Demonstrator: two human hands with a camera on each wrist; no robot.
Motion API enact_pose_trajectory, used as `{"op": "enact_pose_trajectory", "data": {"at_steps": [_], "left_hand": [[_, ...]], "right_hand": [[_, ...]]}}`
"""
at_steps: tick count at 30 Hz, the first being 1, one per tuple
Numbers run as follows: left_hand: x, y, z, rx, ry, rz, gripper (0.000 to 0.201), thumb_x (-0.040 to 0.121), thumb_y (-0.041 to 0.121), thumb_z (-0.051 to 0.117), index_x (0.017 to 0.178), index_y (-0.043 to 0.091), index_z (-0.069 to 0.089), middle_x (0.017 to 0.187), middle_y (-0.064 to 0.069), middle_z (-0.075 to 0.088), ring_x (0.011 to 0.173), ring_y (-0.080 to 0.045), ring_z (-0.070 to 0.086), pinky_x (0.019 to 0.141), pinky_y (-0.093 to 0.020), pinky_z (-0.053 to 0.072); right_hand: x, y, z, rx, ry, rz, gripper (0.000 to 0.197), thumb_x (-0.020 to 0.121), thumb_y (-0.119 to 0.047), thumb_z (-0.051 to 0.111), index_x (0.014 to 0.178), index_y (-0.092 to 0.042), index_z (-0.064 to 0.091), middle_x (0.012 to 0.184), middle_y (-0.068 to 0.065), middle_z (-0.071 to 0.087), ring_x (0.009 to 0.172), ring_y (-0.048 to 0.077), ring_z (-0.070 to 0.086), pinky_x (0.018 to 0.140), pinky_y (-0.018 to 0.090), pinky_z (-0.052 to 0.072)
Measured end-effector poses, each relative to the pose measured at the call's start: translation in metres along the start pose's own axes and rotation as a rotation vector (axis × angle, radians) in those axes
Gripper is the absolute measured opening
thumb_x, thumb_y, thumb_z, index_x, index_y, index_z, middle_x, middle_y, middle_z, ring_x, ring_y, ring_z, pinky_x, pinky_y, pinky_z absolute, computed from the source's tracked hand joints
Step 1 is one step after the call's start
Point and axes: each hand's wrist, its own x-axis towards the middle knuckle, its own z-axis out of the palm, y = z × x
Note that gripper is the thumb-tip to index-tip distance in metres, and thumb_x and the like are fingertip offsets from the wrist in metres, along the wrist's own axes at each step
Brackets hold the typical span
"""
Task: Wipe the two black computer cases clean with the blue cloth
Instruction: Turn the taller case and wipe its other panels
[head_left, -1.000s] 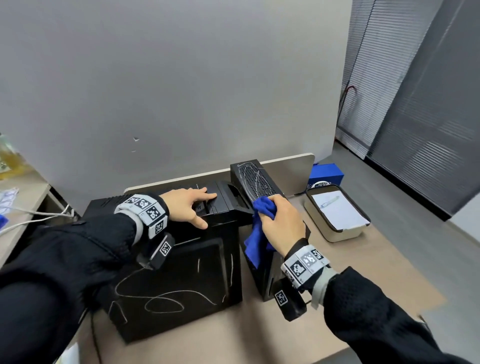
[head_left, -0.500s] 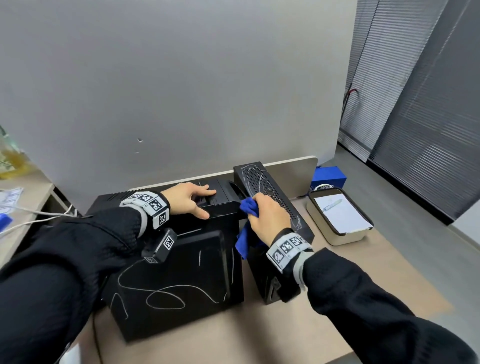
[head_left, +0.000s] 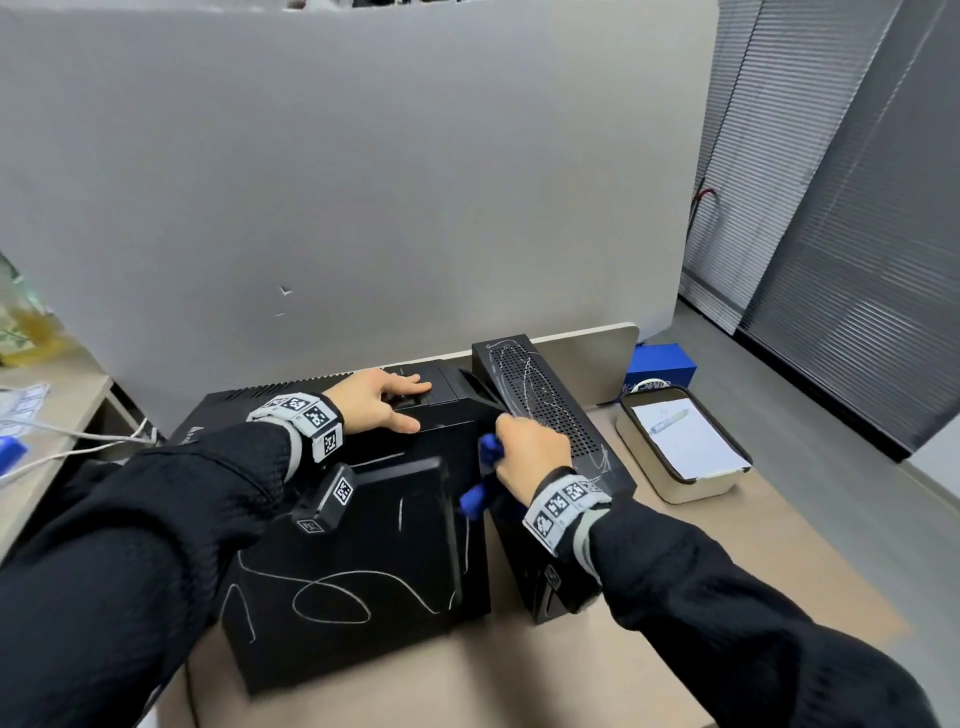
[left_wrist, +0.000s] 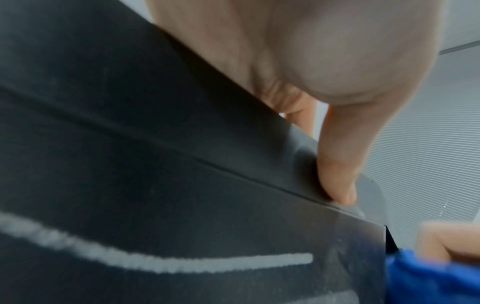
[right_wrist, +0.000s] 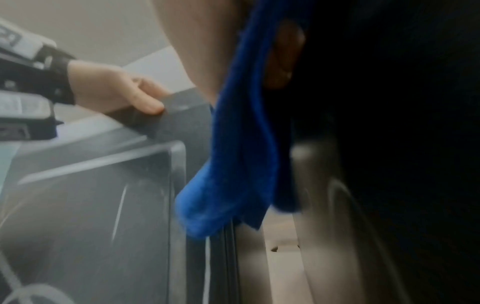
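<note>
A large black case (head_left: 353, 545) with white scribbles on its side stands on the table. My left hand (head_left: 384, 400) lies flat on its top, thumb over the near edge; the left wrist view shows that thumb (left_wrist: 337, 164) pressing on the case (left_wrist: 155, 164). Right beside it leans a slim black case (head_left: 545, 395) with a mesh face and chalky marks. My right hand (head_left: 530, 452) grips the blue cloth (head_left: 485, 478) against the slim case's left edge. The cloth (right_wrist: 241, 144) hangs into the gap between the large case (right_wrist: 91, 205) and the slim case (right_wrist: 389, 144).
A beige box (head_left: 675, 488) holding white paper and a pen sits right of the slim case, with a blue box (head_left: 660, 366) behind it. A grey partition (head_left: 363, 182) stands close behind the cases. White cables (head_left: 62, 436) lie on the desk to the left.
My right hand has slid the cloth from the slim case's mesh face to its left edge. My left hand has stayed on the large case's top.
</note>
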Motion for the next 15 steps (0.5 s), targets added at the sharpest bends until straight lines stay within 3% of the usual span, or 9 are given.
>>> {"op": "enact_pose_trajectory", "data": {"at_steps": [2, 6, 11, 15], "left_hand": [[0.0, -0.003, 0.001, 0.021, 0.0, 0.01, 0.067, 0.078, 0.028, 0.079, 0.138, 0.035, 0.049, 0.151, 0.011, 0.038, 0.141, -0.009, 0.031, 0.114, -0.023, 0.02], [-0.001, -0.011, 0.008, 0.043, 0.012, 0.034, 0.067, 0.08, 0.032, 0.076, 0.14, 0.038, 0.045, 0.153, 0.012, 0.034, 0.145, -0.008, 0.021, 0.121, -0.036, 0.015], [-0.003, -0.012, 0.01, 0.087, 0.023, 0.055, 0.066, 0.082, 0.036, 0.073, 0.141, 0.04, 0.043, 0.153, 0.014, 0.032, 0.145, -0.007, 0.02, 0.121, -0.039, 0.015], [-0.008, -0.006, 0.008, 0.071, 0.115, 0.064, 0.066, 0.07, 0.059, 0.06, 0.132, 0.039, 0.054, 0.147, 0.012, 0.044, 0.138, -0.007, 0.035, 0.116, -0.029, 0.024]], "right_hand": [[-0.001, 0.004, 0.0, 0.055, -0.029, 0.039, 0.017, 0.081, -0.017, 0.054, 0.098, -0.02, 0.051, 0.101, 0.004, 0.063, 0.095, 0.031, 0.062, 0.072, 0.033, 0.039], [-0.006, 0.01, -0.016, 0.31, 0.065, 0.231, 0.013, 0.076, -0.033, 0.059, 0.082, -0.023, 0.052, 0.082, -0.004, 0.06, 0.08, 0.024, 0.056, 0.069, 0.029, 0.038], [-0.021, 0.036, -0.038, 0.33, 0.198, 0.331, 0.024, 0.077, -0.039, 0.062, 0.084, -0.019, 0.052, 0.075, -0.006, 0.057, 0.076, 0.023, 0.052, 0.066, 0.03, 0.035], [-0.02, 0.044, -0.03, 0.355, 0.185, 0.314, 0.02, 0.08, -0.039, 0.06, 0.087, -0.022, 0.052, 0.079, -0.005, 0.06, 0.08, 0.023, 0.057, 0.068, 0.031, 0.042]]}}
